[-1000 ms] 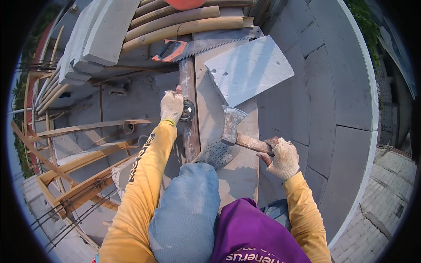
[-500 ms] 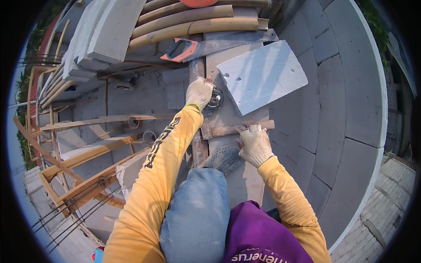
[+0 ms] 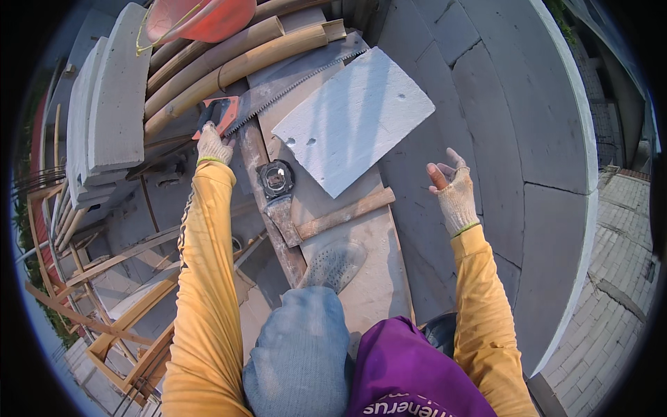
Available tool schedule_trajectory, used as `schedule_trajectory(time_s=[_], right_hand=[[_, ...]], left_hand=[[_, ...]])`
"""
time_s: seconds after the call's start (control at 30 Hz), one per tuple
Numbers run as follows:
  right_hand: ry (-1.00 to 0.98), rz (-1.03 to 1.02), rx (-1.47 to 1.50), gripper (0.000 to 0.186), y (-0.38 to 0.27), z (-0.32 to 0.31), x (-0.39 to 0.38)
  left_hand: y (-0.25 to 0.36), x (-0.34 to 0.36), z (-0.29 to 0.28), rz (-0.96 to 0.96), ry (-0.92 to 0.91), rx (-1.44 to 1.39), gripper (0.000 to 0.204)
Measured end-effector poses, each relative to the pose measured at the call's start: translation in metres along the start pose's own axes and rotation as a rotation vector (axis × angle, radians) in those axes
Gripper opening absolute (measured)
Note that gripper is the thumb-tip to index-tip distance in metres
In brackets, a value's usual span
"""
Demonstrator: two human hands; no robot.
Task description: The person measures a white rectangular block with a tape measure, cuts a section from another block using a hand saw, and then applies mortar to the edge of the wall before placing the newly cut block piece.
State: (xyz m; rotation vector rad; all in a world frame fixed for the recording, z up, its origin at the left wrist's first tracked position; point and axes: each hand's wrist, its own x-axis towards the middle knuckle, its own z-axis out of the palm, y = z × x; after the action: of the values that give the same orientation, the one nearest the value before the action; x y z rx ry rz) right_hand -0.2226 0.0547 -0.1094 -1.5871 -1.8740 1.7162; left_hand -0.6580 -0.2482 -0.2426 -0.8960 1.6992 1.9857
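Observation:
A handsaw (image 3: 303, 78) with an orange-and-black handle lies slanting across the far part of the plank. My left hand (image 3: 215, 144), in a knitted work glove, has its fingers closed at the saw's handle. My right hand (image 3: 456, 198), in a glove with bare fingertips, hangs empty with fingers apart, right of the plank. Between them lies a pale aerated concrete block (image 3: 358, 118), its far edge by the saw blade. Nearer me are a dark round tape measure (image 3: 276, 178) and a hatchet-like tool (image 3: 347, 214) with a wooden handle.
My shoe (image 3: 333, 266) rests on the dusty plank (image 3: 379, 278). A grey block wall (image 3: 511, 160) runs along the right. Split bamboo lengths (image 3: 250, 59), an orange hard hat (image 3: 201, 17) and stacked blocks (image 3: 114, 104) lie at the far left. Wooden framing (image 3: 132, 326) stands below left.
My left hand has moved from the tape measure up to the saw handle. My right hand has let go of the hatchet-like tool and lifted away to the right. The view has shifted.

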Motion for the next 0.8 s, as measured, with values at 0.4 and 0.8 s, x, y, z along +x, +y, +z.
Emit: schedule_trajectory(time_s=[0.4, 0.8], right_hand=[[-0.072, 0.155, 0.589, 0.074, -0.015, 0.070, 0.128], [-0.008, 0.109, 0.348, 0.071, 0.053, 0.063, 0.050]], left_hand=[[0.033, 0.030, -0.069, 0.148, -0.090, -0.474, 0.022], [0.038, -0.095, -0.060, 0.449, -0.297, -0.340, 0.025]])
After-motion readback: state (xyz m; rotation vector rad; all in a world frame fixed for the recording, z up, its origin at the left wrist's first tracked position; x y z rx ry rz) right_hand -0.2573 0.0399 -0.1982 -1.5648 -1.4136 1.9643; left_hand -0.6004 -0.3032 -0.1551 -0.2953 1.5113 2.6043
